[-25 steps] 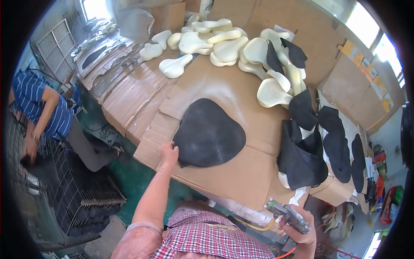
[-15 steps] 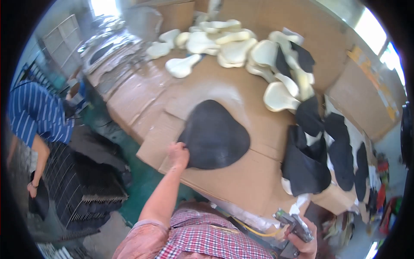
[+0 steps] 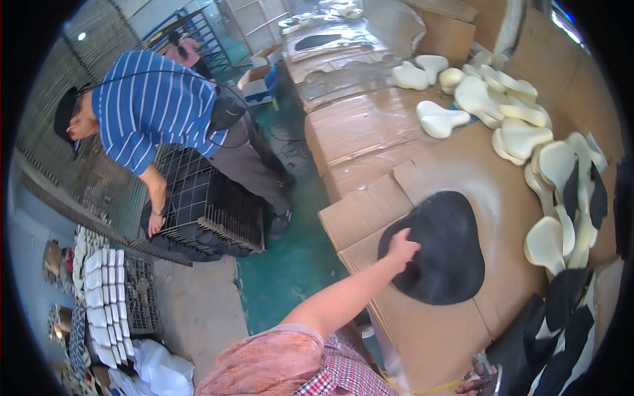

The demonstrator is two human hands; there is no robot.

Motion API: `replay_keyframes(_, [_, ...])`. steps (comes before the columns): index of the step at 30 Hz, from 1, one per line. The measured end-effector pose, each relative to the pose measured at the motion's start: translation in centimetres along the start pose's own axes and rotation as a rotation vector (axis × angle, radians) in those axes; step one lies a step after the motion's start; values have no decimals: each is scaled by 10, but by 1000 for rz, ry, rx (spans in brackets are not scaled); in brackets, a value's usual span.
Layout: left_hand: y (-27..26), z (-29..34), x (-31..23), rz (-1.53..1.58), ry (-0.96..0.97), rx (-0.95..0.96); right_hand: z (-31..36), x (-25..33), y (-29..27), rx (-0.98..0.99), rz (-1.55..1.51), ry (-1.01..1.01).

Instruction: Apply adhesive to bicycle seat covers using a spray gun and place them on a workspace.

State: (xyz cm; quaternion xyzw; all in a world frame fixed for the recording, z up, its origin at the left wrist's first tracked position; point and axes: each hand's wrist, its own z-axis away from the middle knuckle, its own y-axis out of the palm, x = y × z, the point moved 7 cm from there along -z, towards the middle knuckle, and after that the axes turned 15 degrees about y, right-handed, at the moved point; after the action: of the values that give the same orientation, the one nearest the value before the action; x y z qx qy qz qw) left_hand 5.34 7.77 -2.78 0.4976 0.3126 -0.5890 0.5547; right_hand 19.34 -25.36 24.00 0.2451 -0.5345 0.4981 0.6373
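Observation:
On the cardboard-topped table lies a rounded, three-lobed black sheet [image 3: 446,257]. My left hand [image 3: 400,252] is over its left side, the fingers partly stretched and slightly apart; whether they touch it is hard to tell. Low in the picture, my right hand [image 3: 470,385] grips a metal spray gun [image 3: 485,369], partly cut off by the lower edge. A yellow hose [image 3: 422,390] runs near it. Cream foam saddle pads [image 3: 477,99] are piled along the table's far right side, and more black cover pieces [image 3: 564,297] lie at the right.
Brown cardboard [image 3: 422,356] covers the table, pale overspray around the sheet. Left, a co-worker in a blue striped shirt [image 3: 155,99] bends over a wire rack [image 3: 205,198] of black pieces. White stacked pieces [image 3: 109,303] and a white bag [image 3: 162,369] stand lower left.
The view has swung left, bringing the co-worker and rack further in. My left hand has gone from the black sheet's edge to over its surface. My right hand still has the spray gun.

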Motion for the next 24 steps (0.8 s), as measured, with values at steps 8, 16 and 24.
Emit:
replay_keyframes(8, [140,25,-228,926,275,568,-17,-29,4,120,-79,93])
replay_keyframes(16, [7,66,-336,905,637,465,24,-15,10,138,-69,78])
replay_keyframes(24, [-240,121,-299,675,709,-231,59,-79,50,107,-243,273])
